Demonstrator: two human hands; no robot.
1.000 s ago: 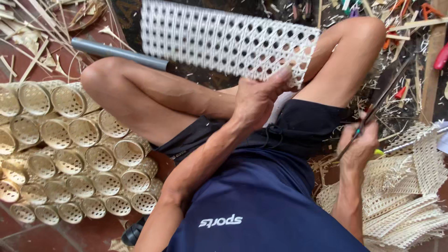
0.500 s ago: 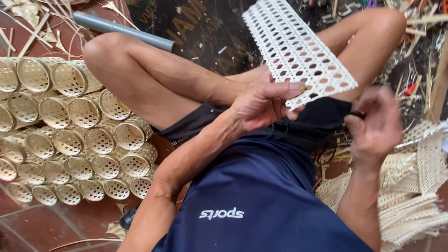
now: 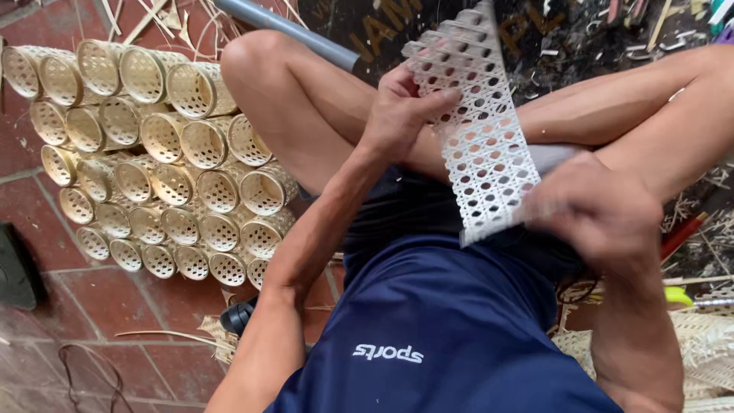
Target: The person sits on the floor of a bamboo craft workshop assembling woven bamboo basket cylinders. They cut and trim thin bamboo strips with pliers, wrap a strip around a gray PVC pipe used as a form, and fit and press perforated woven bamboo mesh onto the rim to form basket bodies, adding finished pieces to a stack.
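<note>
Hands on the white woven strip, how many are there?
2. The left hand pinches the white woven strip near its top; the right hand, blurred, holds its lower end.

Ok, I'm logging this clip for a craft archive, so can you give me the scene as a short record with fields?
Setting: red brick floor, person seated cross-legged
Left hand: grips the upper part of a white open-weave cane strip
Right hand: holds the strip's lower end, blurred
Strip position: held up over the lap, running top to bottom
Beside the person's left: stacked round woven bamboo baskets lying on their sides
Also present: grey plastic pipe, loose cane scraps
</note>
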